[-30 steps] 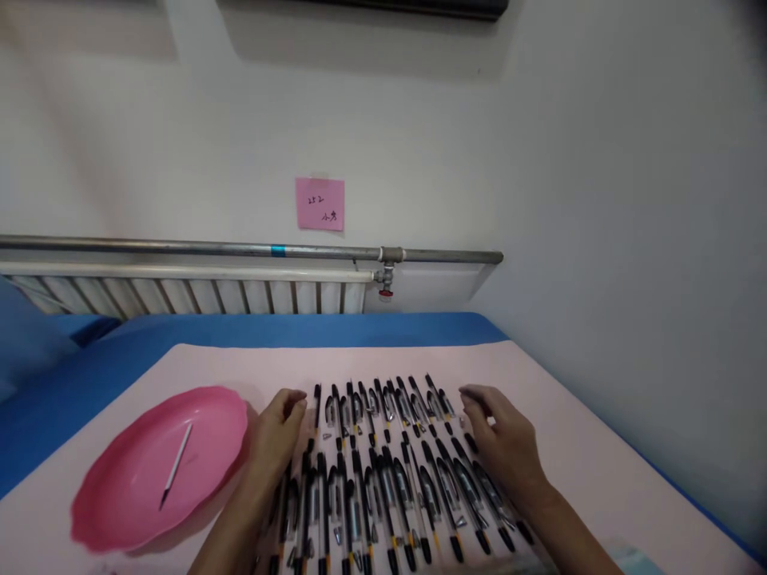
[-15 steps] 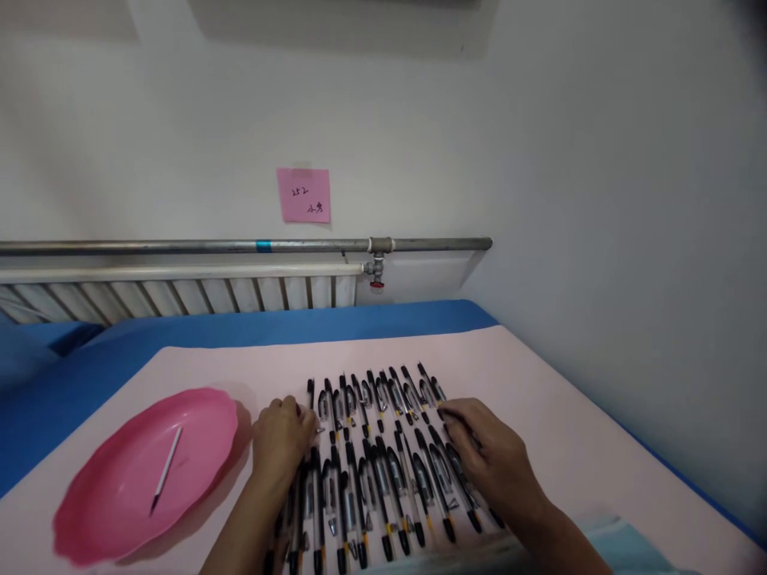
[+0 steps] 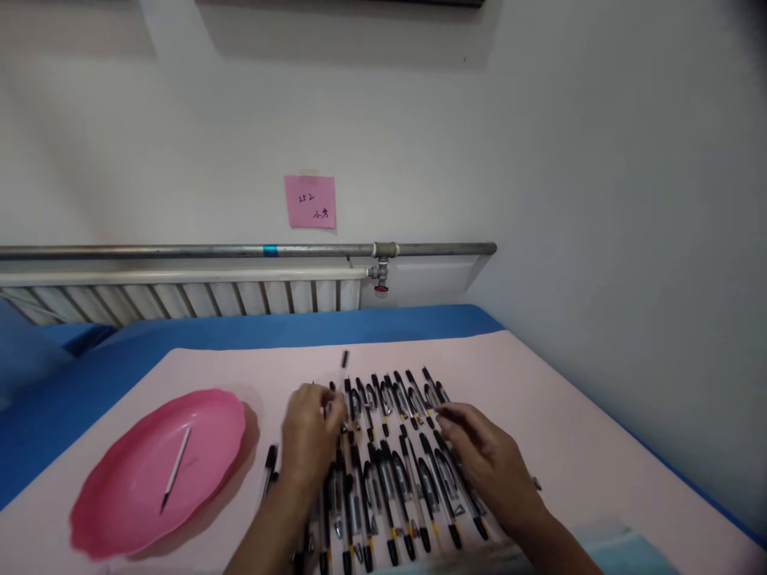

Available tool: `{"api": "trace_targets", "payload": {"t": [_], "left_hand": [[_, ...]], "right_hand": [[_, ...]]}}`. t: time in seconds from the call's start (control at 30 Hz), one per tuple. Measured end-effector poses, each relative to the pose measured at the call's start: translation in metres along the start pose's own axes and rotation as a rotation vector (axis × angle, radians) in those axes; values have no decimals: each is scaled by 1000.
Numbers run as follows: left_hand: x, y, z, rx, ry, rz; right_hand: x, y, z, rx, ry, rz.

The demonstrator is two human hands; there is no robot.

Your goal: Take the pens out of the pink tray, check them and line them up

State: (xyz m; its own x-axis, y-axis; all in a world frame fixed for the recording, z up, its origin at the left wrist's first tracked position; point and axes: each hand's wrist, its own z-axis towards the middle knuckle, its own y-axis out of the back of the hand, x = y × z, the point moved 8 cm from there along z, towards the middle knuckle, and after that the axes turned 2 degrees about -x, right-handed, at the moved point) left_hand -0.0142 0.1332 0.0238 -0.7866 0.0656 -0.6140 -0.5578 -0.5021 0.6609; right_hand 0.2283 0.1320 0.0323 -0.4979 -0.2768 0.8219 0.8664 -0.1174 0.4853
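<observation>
Pens [image 3: 392, 479] lie in two rows on pink sheet [image 3: 599, 447], near edge, centre. Right hand [image 3: 488, 463] lies on right pens, fingers close together, tips on far row; grip unclear. Left hand [image 3: 311, 435] curled over left pens, hold hidden. Loose pen [image 3: 269, 465] just left of it. Plate [image 3: 120, 495] further left, refill [image 3: 176, 479] inside. Black bit [image 3: 344, 359] beyond rows. Radiator [image 3: 180, 297], note [image 3: 310, 201] behind.

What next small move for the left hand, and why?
Probably the left hand reaches to the stray pen beside it and nudges it into the pen rows: it lies alone on the pink mat, apart from the rest.
</observation>
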Motion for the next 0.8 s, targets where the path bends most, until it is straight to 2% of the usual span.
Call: {"api": "trace_targets", "payload": {"t": [0.07, 0.17, 0.23, 0.3, 0.37, 0.4, 0.5, 0.6, 0.67, 0.8], "left_hand": [[-41, -10, -20, 40, -191, -105], [-86, -29, -52, 126, -373, -158], [-99, -37, -64, 175, -424, -181], [-98, -38, -62, 229, -433, -193], [-78, -34, -46, 253, -363, -149], [-61, -28, -34, 225, -283, -98], [8, -11, -1, 165, 53, 201], [59, -14, 9, 306, 255, 384], [72, -19, 8, 374, 291, 428], [72, -26, 3, 426, 295, 462]], "right_hand": [[-6, -13, -4, 90, -194, 179], [-5, -30, -11, 174, -308, 379], [-6, -33, -12, 151, -325, 424], [-9, -31, -12, 102, -329, 443], [-13, -27, -10, 51, -330, 467], [-15, -25, -10, 27, -337, 480], [-19, -21, -9, -9, -370, 498], [-15, -21, -10, 5, -362, 469], [-12, -22, -10, 24, -343, 434], [-10, -23, -11, 33, -332, 406]]}}
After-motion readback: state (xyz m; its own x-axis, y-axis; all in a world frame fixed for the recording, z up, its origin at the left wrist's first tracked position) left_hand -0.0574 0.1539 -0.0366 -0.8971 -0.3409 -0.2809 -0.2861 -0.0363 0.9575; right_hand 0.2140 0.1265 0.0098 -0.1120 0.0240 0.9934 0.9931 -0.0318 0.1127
